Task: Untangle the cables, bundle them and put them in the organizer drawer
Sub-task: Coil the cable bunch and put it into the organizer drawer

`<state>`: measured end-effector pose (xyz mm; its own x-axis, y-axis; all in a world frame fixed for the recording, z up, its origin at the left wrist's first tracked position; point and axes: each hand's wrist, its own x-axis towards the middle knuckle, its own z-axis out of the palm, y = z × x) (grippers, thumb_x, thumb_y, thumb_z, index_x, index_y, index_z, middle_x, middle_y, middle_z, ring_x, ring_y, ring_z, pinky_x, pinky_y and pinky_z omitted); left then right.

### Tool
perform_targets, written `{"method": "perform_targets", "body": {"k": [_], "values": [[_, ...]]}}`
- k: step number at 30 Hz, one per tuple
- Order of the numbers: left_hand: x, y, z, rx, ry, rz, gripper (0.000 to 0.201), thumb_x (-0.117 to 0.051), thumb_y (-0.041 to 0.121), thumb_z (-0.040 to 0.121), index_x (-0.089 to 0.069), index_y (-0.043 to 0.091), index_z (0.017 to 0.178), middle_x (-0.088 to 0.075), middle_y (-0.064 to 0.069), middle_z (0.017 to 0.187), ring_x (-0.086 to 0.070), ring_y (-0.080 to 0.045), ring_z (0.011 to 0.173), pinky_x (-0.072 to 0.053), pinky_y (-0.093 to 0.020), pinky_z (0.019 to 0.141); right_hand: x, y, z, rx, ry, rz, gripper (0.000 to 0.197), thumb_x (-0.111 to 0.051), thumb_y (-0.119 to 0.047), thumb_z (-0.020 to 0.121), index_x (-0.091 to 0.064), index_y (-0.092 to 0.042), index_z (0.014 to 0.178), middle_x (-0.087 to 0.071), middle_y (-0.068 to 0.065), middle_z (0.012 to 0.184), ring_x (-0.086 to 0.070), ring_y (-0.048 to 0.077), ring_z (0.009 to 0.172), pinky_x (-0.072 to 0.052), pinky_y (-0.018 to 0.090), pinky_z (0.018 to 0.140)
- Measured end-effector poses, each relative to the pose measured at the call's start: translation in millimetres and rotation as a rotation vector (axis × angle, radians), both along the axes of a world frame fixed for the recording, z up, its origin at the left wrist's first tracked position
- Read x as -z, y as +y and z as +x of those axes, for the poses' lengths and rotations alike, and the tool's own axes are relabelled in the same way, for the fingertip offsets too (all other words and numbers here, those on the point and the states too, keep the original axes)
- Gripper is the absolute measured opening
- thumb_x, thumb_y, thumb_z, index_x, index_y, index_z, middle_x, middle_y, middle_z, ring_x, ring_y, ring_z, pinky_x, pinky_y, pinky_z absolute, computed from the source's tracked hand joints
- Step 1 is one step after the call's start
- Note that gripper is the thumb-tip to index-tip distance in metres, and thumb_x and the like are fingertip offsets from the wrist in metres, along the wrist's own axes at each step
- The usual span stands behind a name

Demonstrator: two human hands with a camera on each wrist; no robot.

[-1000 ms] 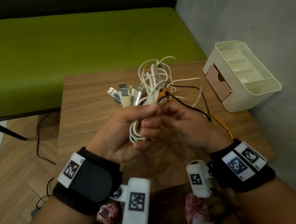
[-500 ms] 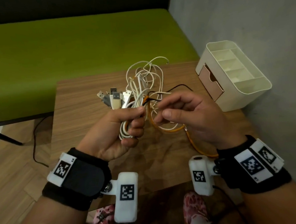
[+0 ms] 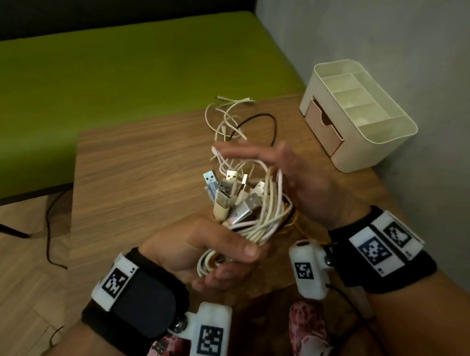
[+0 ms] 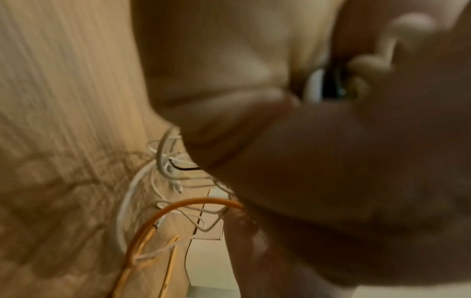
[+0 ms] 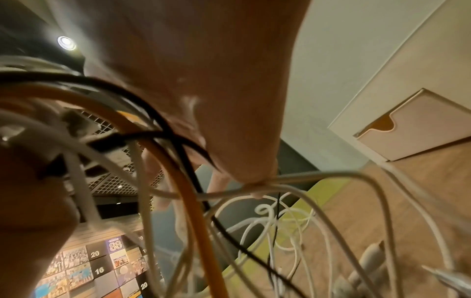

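A bundle of white cables (image 3: 261, 220) with several USB plugs (image 3: 229, 194) pointing up sits in my left hand (image 3: 233, 257), whose fingers and thumb curl round it. An orange cable (image 4: 193, 202) and a black cable (image 3: 273, 123) run through the same tangle. Loose white ends trail onto the wooden table (image 3: 135, 184) beyond. My right hand (image 3: 254, 160) hovers just behind the bundle, fingers straight and blurred, with white loops (image 5: 293, 189) draped against it. The cream organizer (image 3: 385, 138) stands at the right, its drawer (image 3: 321, 128) slightly pulled out.
A green bench (image 3: 112, 75) runs along the far side of the table. A grey wall (image 3: 412, 29) stands directly behind the organizer. A thin dark cord (image 3: 48, 230) lies on the wooden floor to the left of the table.
My right hand let go of the orange loop it pinched, opened and rose behind the bundle. My left hand drew the bundle nearer and turned it so the plugs point up.
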<state>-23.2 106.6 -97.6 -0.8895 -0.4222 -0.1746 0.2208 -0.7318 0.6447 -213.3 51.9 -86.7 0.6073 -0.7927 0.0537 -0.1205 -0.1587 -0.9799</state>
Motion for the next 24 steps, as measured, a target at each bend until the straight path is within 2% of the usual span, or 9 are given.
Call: {"method": "perform_targets", "body": {"k": [2,5,7,9,11,13,17,20,24], "values": [[-1.7,0.7,1.5,0.004,0.019,0.007,0.022,-0.07,0.008,0.083,-0.051,0.001,0.09,-0.054,-0.004,0.052,-0.05,-0.007,0.038,-0.029,-0.016,0.032,-0.2,3.6,3.3,-0.038,-0.007,0.126,0.093,-0.032,-0.088,0.075,-0.063,-0.017,0.127,-0.061,-0.006,0.135,-0.051,0.01,0.132,-0.037,0.029,0.111],[-2.6,-0.9,8.8,-0.034,0.032,0.014,0.024,-0.07,0.006,0.082,-0.049,0.0,0.089,-0.054,-0.005,0.051,-0.05,-0.008,0.037,-0.027,-0.016,0.031,1.8,4.2,5.9,-0.05,0.055,0.2,0.104,-0.042,-0.095,0.063,-0.066,-0.012,0.121,-0.071,0.007,0.114,-0.065,0.027,0.112,-0.044,0.049,0.105],[-2.7,-1.8,12.3,-0.057,0.037,0.008,0.025,-0.069,0.005,0.082,-0.047,-0.001,0.089,-0.054,-0.006,0.05,-0.05,-0.008,0.036,-0.022,-0.018,0.03,1.9,6.0,6.2,-0.03,0.06,0.154,0.092,-0.042,-0.096,0.063,-0.07,-0.023,0.112,-0.072,-0.001,0.105,-0.066,0.024,0.107,-0.043,0.053,0.104],[-2.6,-1.8,12.1,-0.054,0.047,0.007,0.022,-0.069,0.004,0.082,-0.048,-0.001,0.088,-0.054,-0.006,0.05,-0.049,-0.009,0.036,-0.022,-0.018,0.03,0.1,8.2,6.8,-0.025,0.031,0.131,0.087,-0.042,-0.094,0.066,-0.065,-0.029,0.12,-0.07,-0.006,0.112,-0.064,0.018,0.112,-0.044,0.051,0.103],[-3.0,-1.7,9.6,-0.032,0.06,0.003,0.02,-0.068,0.005,0.083,-0.05,0.0,0.089,-0.054,-0.005,0.052,-0.049,-0.008,0.037,-0.027,-0.017,0.03,-0.3,8.4,9.1,-0.05,-0.007,0.09,0.094,-0.042,-0.088,0.073,-0.052,-0.022,0.139,-0.059,-0.001,0.135,-0.055,0.022,0.127,-0.039,0.053,0.108],[-3.0,-2.4,6.0,-0.001,0.066,-0.002,0.021,-0.068,0.006,0.084,-0.049,0.0,0.09,-0.055,-0.005,0.052,-0.05,-0.009,0.038,-0.031,-0.017,0.032,-0.3,8.5,10.5,-0.071,-0.029,0.109,0.093,-0.047,-0.084,0.076,-0.048,-0.02,0.143,-0.054,0.004,0.143,-0.051,0.026,0.132,-0.036,0.056,0.11],[-1.7,-4.1,2.9,0.024,0.055,-0.026,0.027,-0.067,0.005,0.084,-0.045,-0.008,0.094,-0.054,-0.007,0.052,-0.052,-0.01,0.038,-0.031,-0.018,0.032,-4.2,11.4,9.4,-0.09,-0.024,0.23,0.076,-0.059,-0.076,0.074,-0.061,-0.019,0.123,-0.071,0.007,0.112,-0.067,0.018,0.103,-0.048,0.031,0.088],[2.3,-6.4,8.6,0.001,0.005,-0.026,0.027,-0.068,0.008,0.084,-0.047,-0.007,0.092,-0.054,-0.006,0.052,-0.051,-0.009,0.037,-0.029,-0.019,0.031,-5.1,7.4,5.5,-0.061,0.034,0.183,0.09,-0.063,-0.078,0.069,-0.059,0.0,0.114,-0.063,0.029,0.105,-0.065,0.035,0.092,-0.048,0.038,0.083],[3.6,-8.3,15.8,-0.034,0.005,0.028,0.02,-0.07,0.008,0.083,-0.051,0.002,0.088,-0.054,-0.006,0.053,-0.052,-0.009,0.038,-0.03,-0.019,0.031,-7.3,5.4,1.0,-0.073,0.085,0.155,0.07,-0.079,-0.055,0.066,-0.06,-0.016,0.12,-0.069,0.007,0.112,-0.067,0.024,0.106,-0.051,0.042,0.093]]}}
